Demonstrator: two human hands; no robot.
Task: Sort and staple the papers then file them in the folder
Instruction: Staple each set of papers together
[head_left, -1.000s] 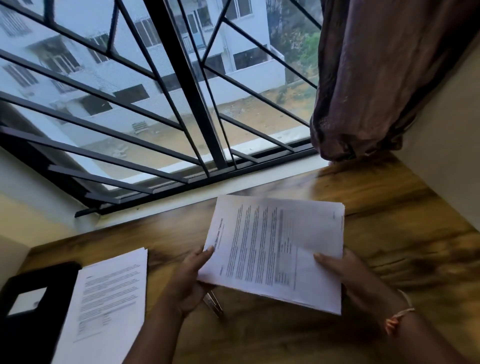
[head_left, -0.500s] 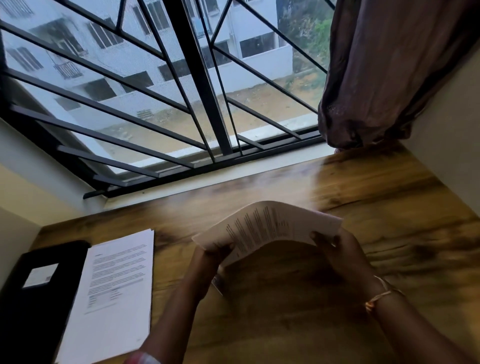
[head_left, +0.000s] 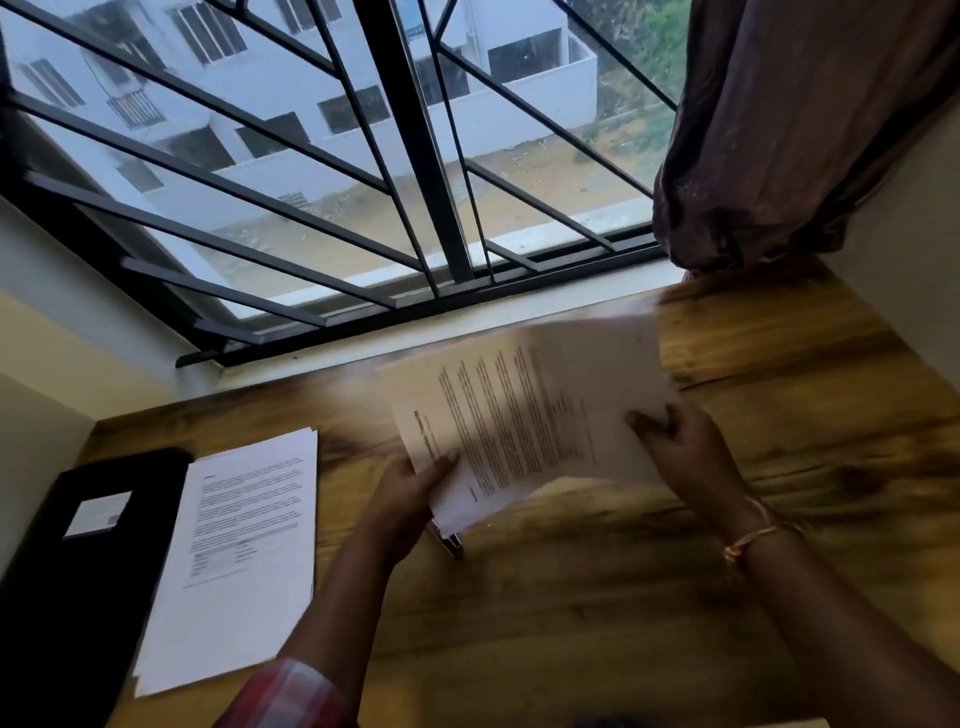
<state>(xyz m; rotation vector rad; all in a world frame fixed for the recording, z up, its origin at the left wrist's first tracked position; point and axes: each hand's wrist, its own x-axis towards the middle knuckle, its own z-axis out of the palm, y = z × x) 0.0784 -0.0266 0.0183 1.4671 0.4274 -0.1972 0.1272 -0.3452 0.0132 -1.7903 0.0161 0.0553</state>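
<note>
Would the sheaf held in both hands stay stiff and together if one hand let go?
The sheaf is thin paper, gripped at opposite edges by the left hand and right hand; held by one, it would likely droop. A lower sheet juts out near the left hand, so sheets may slide apart.

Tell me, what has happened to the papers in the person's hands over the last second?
The held papers were tipped up on edge and bowed, and now face up again, blurred, with lower sheets poking out by the left hand. The right hand and the left kept their grip. The other stack, the black folder and the stapler stayed put.
</note>
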